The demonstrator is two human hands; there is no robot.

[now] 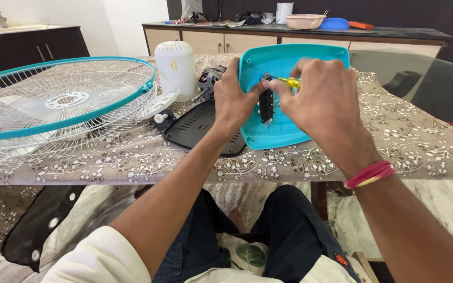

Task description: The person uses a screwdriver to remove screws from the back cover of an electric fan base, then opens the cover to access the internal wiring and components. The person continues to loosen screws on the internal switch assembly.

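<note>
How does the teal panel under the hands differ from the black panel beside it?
The teal panel is tilted up, propped by the left hand; the black panel lies flat on the tablecloth. The teal one is plain-surfaced with a black part mounted on it; the black one has rows of slots. Both have rounded corners.

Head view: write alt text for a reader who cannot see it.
Two bare hands work on a tilted turquoise plastic fan cover on a floral-clothed table: left hand steadies it, right hand holds a yellow-handled screwdriver. A white wire fan guard lies left.
</note>
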